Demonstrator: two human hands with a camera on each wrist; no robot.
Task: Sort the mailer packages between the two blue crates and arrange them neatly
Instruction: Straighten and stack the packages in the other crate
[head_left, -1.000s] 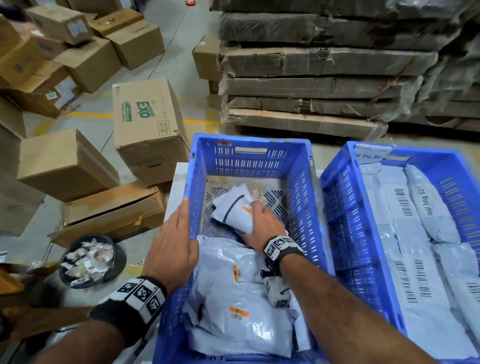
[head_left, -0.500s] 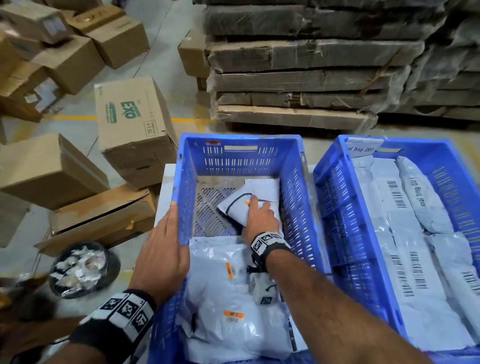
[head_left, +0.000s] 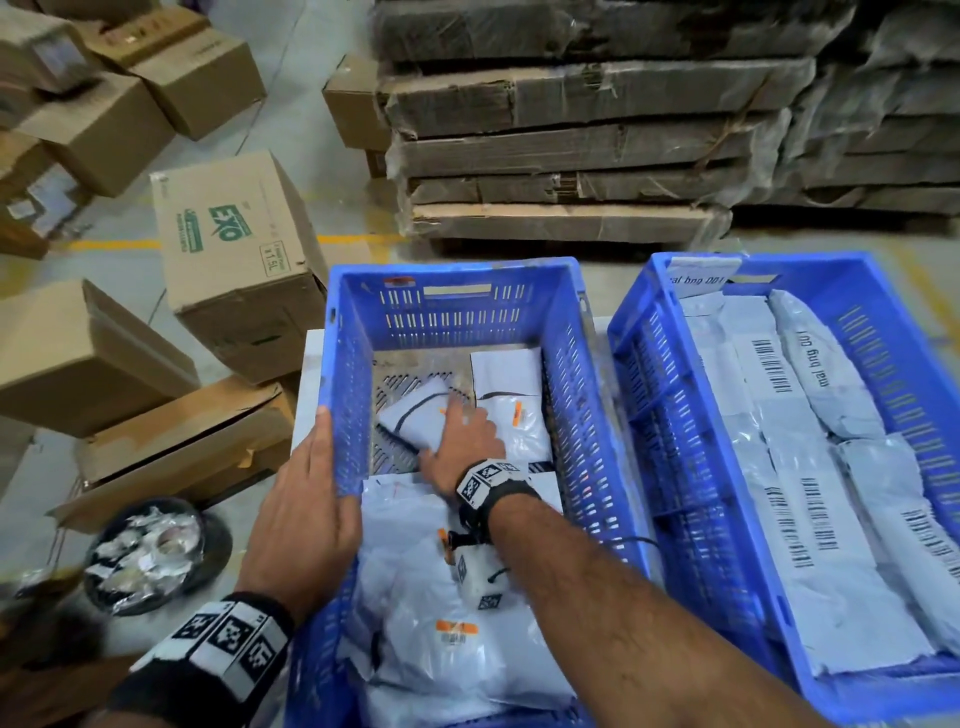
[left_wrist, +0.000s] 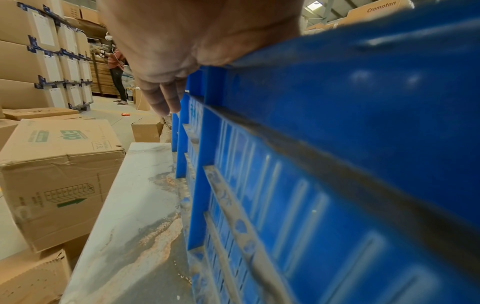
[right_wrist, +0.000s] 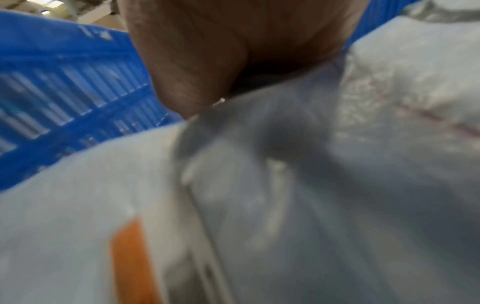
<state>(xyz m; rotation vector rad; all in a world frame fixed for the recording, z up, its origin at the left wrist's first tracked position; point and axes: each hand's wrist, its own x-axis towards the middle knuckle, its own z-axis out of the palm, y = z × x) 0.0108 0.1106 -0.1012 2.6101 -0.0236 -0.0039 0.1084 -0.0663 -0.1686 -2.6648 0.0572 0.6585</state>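
The left hand (head_left: 306, 499) grips the side rim of the near blue slotted plastic crate (head_left: 457, 291). Inside it, the right hand (head_left: 462, 441) lies flat, fingers spread, pressing a small white plastic mailer package (head_left: 415, 415); more white mailers (head_left: 441, 639) lie beneath its wrist.

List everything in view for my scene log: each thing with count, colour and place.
left crate: one, blue, on the table.
right crate: one, blue, beside it.
mailers in left crate: several, white with orange labels.
mailers in right crate: many, grey-white, barcoded, in rows.
table: one, white, under the crates.
cardboard boxes: many, brown, on the floor, left.
flattened cardboard stacks: brown, behind the crates.
left hand: on the left crate's rim.
right hand: flat on a mailer.
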